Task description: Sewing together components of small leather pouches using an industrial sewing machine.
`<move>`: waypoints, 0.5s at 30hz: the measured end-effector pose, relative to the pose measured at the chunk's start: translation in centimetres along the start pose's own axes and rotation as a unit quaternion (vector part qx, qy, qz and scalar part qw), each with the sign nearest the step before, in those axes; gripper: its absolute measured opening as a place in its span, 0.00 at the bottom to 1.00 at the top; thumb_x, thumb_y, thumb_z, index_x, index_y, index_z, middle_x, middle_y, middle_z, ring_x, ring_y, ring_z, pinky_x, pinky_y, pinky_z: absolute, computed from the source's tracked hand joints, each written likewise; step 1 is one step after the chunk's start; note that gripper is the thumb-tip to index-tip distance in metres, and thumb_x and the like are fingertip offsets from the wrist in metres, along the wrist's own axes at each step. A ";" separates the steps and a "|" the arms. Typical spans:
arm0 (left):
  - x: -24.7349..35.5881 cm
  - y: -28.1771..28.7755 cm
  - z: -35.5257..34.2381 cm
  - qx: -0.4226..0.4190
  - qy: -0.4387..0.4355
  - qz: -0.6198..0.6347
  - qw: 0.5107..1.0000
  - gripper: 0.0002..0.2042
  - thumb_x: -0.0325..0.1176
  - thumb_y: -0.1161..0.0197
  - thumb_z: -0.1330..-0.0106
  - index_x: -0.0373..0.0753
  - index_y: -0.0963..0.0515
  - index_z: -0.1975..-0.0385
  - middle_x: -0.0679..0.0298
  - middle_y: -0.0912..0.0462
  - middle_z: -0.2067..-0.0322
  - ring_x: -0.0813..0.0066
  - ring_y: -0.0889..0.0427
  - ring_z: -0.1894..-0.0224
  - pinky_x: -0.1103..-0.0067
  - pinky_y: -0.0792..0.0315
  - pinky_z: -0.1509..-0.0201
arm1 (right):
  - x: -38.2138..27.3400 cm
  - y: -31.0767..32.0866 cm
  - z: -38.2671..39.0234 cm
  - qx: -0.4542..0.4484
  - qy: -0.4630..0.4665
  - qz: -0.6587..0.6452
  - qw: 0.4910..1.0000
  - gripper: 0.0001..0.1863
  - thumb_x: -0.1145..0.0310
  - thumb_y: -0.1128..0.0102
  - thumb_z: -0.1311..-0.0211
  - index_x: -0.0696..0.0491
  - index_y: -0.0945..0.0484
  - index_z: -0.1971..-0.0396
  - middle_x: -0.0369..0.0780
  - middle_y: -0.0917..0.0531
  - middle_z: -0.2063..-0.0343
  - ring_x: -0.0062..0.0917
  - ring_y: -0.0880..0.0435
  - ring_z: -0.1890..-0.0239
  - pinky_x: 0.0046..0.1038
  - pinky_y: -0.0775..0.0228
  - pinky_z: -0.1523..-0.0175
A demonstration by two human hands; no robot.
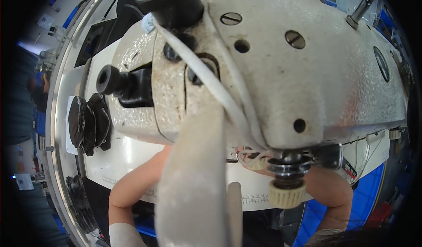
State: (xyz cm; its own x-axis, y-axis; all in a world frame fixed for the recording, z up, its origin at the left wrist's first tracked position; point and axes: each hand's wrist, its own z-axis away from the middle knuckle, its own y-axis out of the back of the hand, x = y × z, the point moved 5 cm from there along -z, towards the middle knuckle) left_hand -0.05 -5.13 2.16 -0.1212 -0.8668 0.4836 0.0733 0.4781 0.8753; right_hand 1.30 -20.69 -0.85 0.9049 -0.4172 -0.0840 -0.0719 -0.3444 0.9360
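White counter carries the sewing machine, centre. Forearms pass behind its casing, which hides the left hand and right hand; spread or pinching, I cannot tell. Stacked dark pieces lie to the left. Light, even guidance seems wise, keeping clear of the white cord.

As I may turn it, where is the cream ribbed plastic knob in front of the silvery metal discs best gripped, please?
Pinch the knob by its ribbed rim, probably from the wearer's side: it juts that way, the discs behind.
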 end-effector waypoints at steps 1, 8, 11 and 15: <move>0.4 -0.2 -0.3 -0.001 -0.011 0.008 1.000 0.12 0.38 0.38 0.44 0.33 0.22 0.74 0.53 0.20 0.78 0.62 0.20 0.77 0.70 0.28 0.75 | 0.1 0.5 0.4 -0.006 -0.008 0.010 1.000 0.06 0.66 0.45 0.52 0.50 0.22 0.82 0.36 0.21 0.79 0.27 0.21 0.73 0.33 0.29 0.66; 0.6 0.8 -0.6 0.067 -0.090 0.063 0.992 0.13 0.39 0.39 0.42 0.33 0.23 0.72 0.54 0.20 0.79 0.62 0.20 0.79 0.72 0.28 0.77 | -0.3 -0.3 0.4 -0.020 0.030 -0.008 0.999 0.09 0.66 0.46 0.48 0.50 0.24 0.84 0.34 0.23 0.82 0.26 0.22 0.76 0.33 0.31 0.71; 0.8 1.1 -0.6 0.044 -0.082 0.077 0.993 0.12 0.37 0.40 0.41 0.32 0.24 0.72 0.54 0.20 0.79 0.63 0.20 0.79 0.72 0.28 0.77 | -0.3 -0.5 0.7 -0.038 0.013 -0.038 0.998 0.10 0.66 0.47 0.46 0.51 0.24 0.84 0.34 0.24 0.83 0.26 0.22 0.77 0.33 0.32 0.73; 0.7 1.2 -0.7 -0.017 -0.054 0.070 0.996 0.10 0.34 0.41 0.41 0.31 0.24 0.71 0.53 0.21 0.79 0.62 0.20 0.79 0.73 0.28 0.77 | 0.1 -1.3 0.5 -0.080 -0.074 -0.154 0.982 0.10 0.67 0.48 0.45 0.52 0.23 0.82 0.35 0.24 0.83 0.26 0.22 0.77 0.32 0.31 0.73</move>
State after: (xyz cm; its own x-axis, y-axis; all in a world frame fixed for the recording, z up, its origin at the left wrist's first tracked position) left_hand 0.61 -5.27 3.50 -0.2122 -0.7712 0.6002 0.1304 0.5863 0.7995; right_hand 1.31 -20.71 -2.30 0.8019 -0.4354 -0.4091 0.2732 -0.3418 0.8992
